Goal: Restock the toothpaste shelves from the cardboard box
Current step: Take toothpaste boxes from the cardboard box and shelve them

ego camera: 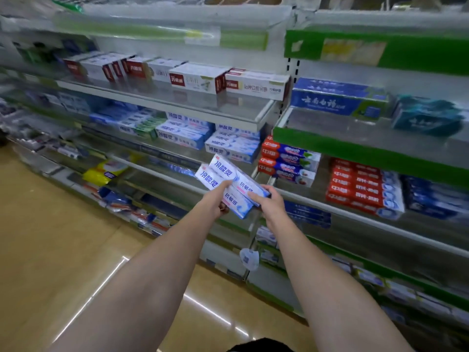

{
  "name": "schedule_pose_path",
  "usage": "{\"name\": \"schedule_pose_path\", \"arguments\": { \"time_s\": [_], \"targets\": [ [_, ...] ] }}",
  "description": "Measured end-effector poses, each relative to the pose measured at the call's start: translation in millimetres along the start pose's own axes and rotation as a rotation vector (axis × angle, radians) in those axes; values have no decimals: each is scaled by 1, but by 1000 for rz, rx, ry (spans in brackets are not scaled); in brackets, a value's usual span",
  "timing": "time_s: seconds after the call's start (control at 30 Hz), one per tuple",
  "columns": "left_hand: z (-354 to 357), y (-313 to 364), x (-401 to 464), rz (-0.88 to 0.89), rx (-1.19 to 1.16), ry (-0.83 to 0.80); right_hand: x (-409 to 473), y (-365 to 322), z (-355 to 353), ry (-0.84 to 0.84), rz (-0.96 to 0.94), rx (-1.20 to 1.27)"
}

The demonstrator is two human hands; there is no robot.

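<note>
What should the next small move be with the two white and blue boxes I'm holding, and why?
Probably lift the two held boxes up and forward onto the shelf with the matching white and blue stack. The left hand and right hand both have a grip on them just below that row, the print looks the same, and bare shelf shows in front of the stack.

Two white-blue toothpaste boxes (229,185), stacked, tilted, before shelves (177,111)
</note>
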State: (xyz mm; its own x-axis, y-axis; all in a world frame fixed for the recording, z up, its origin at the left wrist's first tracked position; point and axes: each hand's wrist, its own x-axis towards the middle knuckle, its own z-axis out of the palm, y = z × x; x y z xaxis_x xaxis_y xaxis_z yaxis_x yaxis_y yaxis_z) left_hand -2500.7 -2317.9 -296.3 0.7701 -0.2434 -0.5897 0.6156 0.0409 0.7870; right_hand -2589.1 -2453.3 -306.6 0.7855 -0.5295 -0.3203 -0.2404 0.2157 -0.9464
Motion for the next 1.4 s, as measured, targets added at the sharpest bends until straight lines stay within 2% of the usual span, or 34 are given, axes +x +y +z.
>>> {"name": "schedule_pose_path", "arguments": {
  "time_s": [0.1,0.23,0.47,0.6,0.63,0.73,0.8,0.87,0.97,1.13,1.23,1.4],
  "targets": [
    [-3,22,19,-9,-63,70,28,-18,15,1,-31,-18],
    [-12,44,38,17,-90,74,56,-33,36,44,-72,-102],
    [-37,89,85,27,-31,-6,91,-55,73,83,-118,-394],
    [-58,113,111,29,54,-81,111,-61,95,208,-127,-542],
    [-62,119,117,36,75,-99,115,-62,99,249,-100,-596],
    [-69,130,136,18,100,-178,123,-63,111,353,-51,-971],
    [-72,132,143,7,135,-226,126,-58,119,391,-64,-1040],
    [-74,133,148,-2,146,-271,130,-53,126,441,-19,-929],
    [-79,135,157,-34,119,-334,130,-46,137,540,-49,-765],
    [-84,140,168,-66,76,-368,116,-39,158,719,-42,-566],
    [-80,142,170,-81,27,-379,107,-37,161,717,-27,-517],
    [-79,141,184,-93,-168,-286,102,-42,157,673,17,-530]
  ]
}}
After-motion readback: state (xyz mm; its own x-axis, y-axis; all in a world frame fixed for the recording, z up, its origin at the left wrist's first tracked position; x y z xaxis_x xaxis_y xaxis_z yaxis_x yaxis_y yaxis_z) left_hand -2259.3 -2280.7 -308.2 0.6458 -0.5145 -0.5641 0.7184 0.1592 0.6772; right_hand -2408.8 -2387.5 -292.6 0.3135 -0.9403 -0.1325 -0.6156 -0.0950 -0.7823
